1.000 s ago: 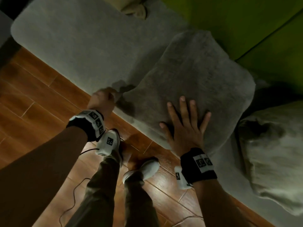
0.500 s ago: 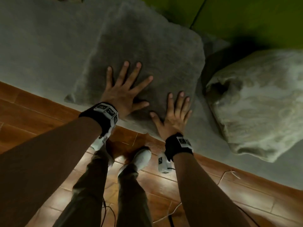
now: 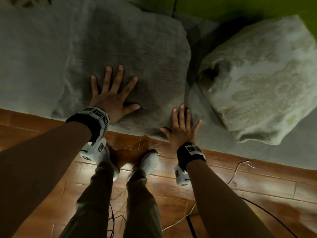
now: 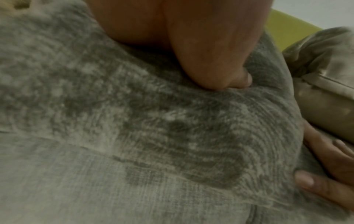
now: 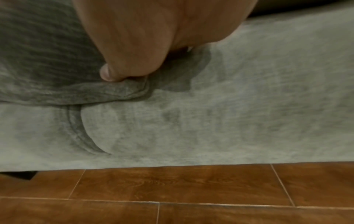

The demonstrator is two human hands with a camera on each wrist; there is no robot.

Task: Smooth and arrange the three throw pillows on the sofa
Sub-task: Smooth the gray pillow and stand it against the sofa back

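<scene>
Both palms press flat on the grey pillow point(image 3: 130, 54) lying at the sofa point(image 3: 30, 54) seat's front edge. The left hand point(image 3: 111, 98), fingers spread, stays near the pillow's middle; the right hand point(image 3: 182, 127), fingers straight, has slid from the pillow's top to its near right corner, half on the seat. The patterned cream pillow point(image 3: 260, 83) sits just right of the grey one, a narrow strip of seat between. Bare seat lies left of the grey pillow.

The pale grey fabric-covered sofa seat point(image 3: 34, 66) carries a darker grey plush square pillow point(image 3: 137, 48) at 12 o'clock and a cream brocade-patterned pillow point(image 3: 260, 79) just beside it at 2 o'clock.
</scene>
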